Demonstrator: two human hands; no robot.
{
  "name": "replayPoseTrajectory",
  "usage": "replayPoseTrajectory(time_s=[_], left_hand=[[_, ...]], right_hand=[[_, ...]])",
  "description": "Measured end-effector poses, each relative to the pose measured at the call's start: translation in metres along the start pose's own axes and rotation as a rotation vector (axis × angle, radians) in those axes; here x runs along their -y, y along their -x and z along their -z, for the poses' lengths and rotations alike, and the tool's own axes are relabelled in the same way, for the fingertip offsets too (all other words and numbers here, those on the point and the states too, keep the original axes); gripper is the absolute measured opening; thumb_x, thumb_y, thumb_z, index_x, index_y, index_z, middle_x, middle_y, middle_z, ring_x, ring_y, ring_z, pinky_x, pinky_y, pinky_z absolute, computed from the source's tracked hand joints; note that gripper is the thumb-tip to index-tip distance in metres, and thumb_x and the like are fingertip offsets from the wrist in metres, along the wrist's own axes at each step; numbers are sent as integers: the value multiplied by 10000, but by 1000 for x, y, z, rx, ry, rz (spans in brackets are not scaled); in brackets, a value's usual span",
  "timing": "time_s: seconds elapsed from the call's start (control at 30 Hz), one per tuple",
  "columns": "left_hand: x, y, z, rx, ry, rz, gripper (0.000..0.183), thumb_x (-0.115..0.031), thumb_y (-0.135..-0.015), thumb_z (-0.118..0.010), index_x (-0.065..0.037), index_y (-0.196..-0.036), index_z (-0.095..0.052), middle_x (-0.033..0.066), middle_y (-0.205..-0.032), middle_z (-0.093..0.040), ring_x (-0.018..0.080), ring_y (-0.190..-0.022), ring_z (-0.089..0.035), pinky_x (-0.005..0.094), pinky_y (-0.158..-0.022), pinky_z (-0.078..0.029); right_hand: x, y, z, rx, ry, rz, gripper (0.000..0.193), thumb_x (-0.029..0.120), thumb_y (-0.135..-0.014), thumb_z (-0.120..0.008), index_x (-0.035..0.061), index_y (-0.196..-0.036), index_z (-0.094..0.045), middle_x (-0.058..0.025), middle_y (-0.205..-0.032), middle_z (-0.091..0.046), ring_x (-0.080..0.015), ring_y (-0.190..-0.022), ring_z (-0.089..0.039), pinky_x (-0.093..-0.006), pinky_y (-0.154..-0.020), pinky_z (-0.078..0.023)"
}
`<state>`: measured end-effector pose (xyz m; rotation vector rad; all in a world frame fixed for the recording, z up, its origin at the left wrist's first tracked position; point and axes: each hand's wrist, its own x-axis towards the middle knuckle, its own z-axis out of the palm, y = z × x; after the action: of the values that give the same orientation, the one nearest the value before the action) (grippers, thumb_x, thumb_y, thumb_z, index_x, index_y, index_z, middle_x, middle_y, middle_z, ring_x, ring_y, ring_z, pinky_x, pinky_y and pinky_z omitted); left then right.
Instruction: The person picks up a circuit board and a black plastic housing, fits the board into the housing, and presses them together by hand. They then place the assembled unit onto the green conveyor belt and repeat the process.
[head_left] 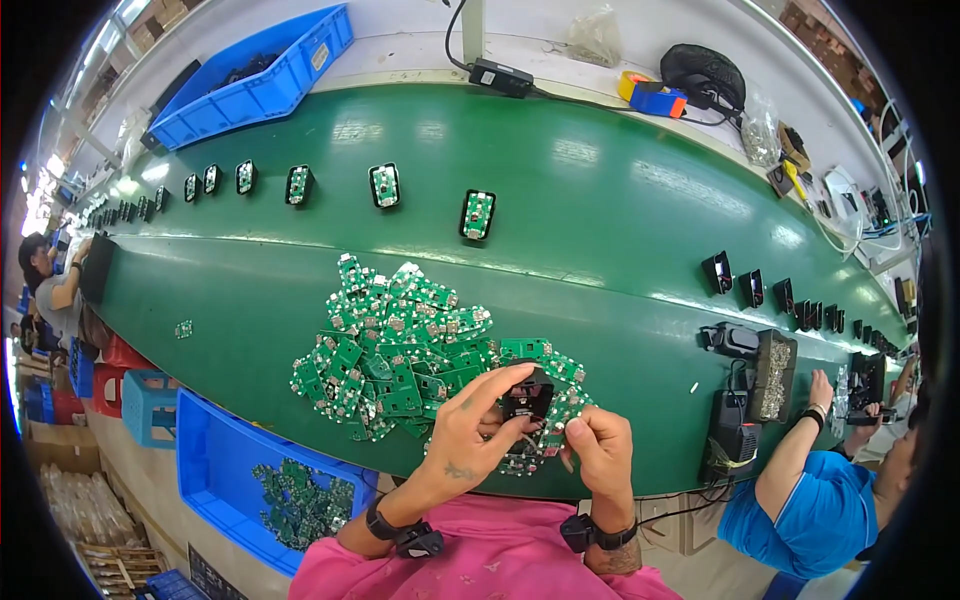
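My left hand [475,430] and my right hand [598,448] meet over the near edge of the green conveyor belt [600,230]. Between them sits a small black housing [528,397]; the left fingers pinch its top and side, the right thumb and fingers press at its lower right. A heap of small green circuit boards [395,340] lies on the belt right behind and under my hands. Farther back, a row of black housings with green boards fitted [478,214] runs along the belt to the left.
A blue bin with more green boards [290,495] stands at my lower left. Empty black housings [750,285] line the belt at right. A person in a blue shirt [815,500] works at right beside a black tray of screws [773,372]. Another blue bin [250,85] sits far left.
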<state>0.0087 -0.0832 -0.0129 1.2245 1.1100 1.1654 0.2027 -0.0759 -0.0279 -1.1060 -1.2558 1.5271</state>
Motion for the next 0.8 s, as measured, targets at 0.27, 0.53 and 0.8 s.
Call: replayPoseTrajectory(time_s=[0.27,0.53,0.8], left_hand=[[-9,2,1,36,90,146,673,137,-842,-614,-20,-1452,-376,143,-1224,-586,230,-992,-689,243,-738,-592],[-6,3,-4,45,26,92,663,126,-844,-625,-34,-1446,-400,140,-1263,-568,213,-1001,-681,244,-728,-596],[-13,5,-5,62,-75,68,648,113,-831,-647,-48,-1424,-439,148,-1324,-526,213,-1007,-679,254,-742,-607]], right_hand=[[-15,4,4,8,-203,-6,333,264,-1003,-556,-25,-844,-601,-88,-728,-625,-90,-492,-505,-228,-405,-354],[-13,2,-3,70,-377,-27,423,351,-1017,-512,-26,-836,-574,-101,-696,-593,-102,-482,-463,-226,-409,-321],[-18,3,-5,16,-460,-73,443,355,-1026,-490,-28,-815,-563,-74,-676,-556,-98,-507,-464,-228,-441,-342]])
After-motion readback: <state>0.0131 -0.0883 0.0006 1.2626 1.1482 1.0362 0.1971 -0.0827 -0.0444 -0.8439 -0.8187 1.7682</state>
